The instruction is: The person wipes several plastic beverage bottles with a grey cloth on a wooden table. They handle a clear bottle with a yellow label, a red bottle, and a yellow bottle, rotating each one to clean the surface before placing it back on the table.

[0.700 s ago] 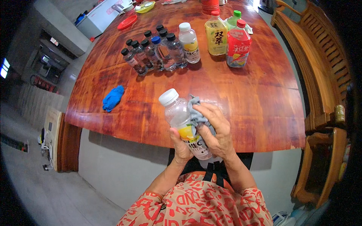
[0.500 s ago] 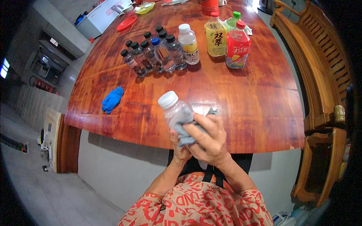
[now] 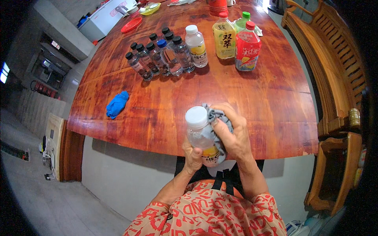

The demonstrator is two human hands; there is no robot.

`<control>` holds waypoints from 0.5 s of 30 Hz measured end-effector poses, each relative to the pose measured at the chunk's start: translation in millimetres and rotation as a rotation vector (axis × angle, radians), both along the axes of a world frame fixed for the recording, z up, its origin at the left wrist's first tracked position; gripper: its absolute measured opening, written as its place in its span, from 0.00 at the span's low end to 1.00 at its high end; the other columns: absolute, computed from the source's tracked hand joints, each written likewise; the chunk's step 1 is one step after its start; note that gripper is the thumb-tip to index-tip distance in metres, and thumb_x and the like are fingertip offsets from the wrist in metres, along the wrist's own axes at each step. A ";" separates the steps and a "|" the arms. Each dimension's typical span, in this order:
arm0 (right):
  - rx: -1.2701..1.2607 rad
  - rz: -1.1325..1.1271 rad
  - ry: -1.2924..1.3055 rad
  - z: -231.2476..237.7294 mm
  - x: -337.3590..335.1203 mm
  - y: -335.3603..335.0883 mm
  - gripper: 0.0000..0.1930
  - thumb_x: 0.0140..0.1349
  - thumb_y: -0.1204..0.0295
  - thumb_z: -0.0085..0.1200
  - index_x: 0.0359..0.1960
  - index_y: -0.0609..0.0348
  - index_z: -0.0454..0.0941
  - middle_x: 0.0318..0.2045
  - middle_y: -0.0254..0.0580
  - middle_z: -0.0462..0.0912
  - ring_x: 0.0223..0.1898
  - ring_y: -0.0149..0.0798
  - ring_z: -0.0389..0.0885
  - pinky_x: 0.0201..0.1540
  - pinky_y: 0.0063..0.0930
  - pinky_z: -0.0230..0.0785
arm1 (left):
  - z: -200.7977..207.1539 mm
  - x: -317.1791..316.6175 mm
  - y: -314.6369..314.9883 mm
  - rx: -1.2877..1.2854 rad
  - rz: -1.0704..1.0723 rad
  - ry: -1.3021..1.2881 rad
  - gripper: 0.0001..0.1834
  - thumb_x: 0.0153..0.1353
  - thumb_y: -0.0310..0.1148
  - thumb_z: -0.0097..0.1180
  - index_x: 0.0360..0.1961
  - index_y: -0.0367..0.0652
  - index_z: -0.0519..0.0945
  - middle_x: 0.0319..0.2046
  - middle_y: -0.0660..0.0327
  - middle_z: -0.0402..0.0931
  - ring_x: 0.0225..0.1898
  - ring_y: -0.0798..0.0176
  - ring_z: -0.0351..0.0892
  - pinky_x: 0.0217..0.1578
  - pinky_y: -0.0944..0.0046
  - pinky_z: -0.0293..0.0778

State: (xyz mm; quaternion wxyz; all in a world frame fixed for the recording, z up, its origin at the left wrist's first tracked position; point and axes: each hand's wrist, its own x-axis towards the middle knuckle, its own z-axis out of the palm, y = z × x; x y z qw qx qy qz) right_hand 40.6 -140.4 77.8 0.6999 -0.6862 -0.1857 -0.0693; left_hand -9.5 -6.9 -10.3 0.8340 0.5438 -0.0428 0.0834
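Observation:
A clear plastic bottle (image 3: 198, 135) with a white cap and a yellow-and-white label stands nearly upright in front of me at the table's near edge. My left hand (image 3: 192, 157) is wrapped round its lower left side, thumb across the front. On the other side my right hand (image 3: 233, 131) grips a crumpled grey cloth (image 3: 219, 118) and presses it against the bottle's upper right side. The cloth hangs down along the bottle and covers part of the label. Some fingers of both hands are hidden behind the bottle and cloth.
Several small clear bottles (image 3: 160, 59) cluster at the far left, beside another white-capped bottle (image 3: 196, 47). Yellow (image 3: 225, 39), red (image 3: 247, 47) and green-capped bottles (image 3: 245, 16) stand farther right. A blue crumpled cloth (image 3: 117, 105) lies on the wooden table (image 3: 157, 114); a wooden bench (image 3: 334, 63) stands right.
The bottle has moved right and slightly nearer, becoming more upright. My right hand and the cloth have shifted from its front to its upper right side, uncovering some of the label.

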 end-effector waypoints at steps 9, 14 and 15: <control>-0.361 -0.489 -0.598 -20.3 -22.7 32.3 0.27 0.38 0.75 0.60 0.47 0.60 0.75 0.48 0.49 0.76 0.44 0.50 0.71 0.45 0.41 0.65 | -23.8 14.6 9.0 0.376 0.132 -0.119 0.34 0.61 0.49 0.54 0.61 0.39 0.61 0.54 0.59 0.69 0.54 0.61 0.70 0.51 0.61 0.71; -0.435 -0.529 -0.700 -24.7 -27.3 36.4 0.26 0.39 0.75 0.61 0.46 0.58 0.76 0.48 0.50 0.73 0.44 0.47 0.69 0.45 0.40 0.64 | -31.0 14.8 8.5 0.630 0.285 -0.132 0.28 0.61 0.50 0.54 0.53 0.40 0.66 0.45 0.61 0.71 0.46 0.65 0.71 0.44 0.63 0.71; -0.398 -0.526 -0.654 -24.2 -26.5 32.3 0.25 0.39 0.75 0.61 0.45 0.58 0.76 0.47 0.49 0.73 0.44 0.47 0.69 0.45 0.39 0.64 | -15.0 13.4 3.5 0.488 0.248 -0.080 0.30 0.59 0.51 0.56 0.52 0.40 0.66 0.43 0.61 0.72 0.44 0.67 0.72 0.42 0.63 0.72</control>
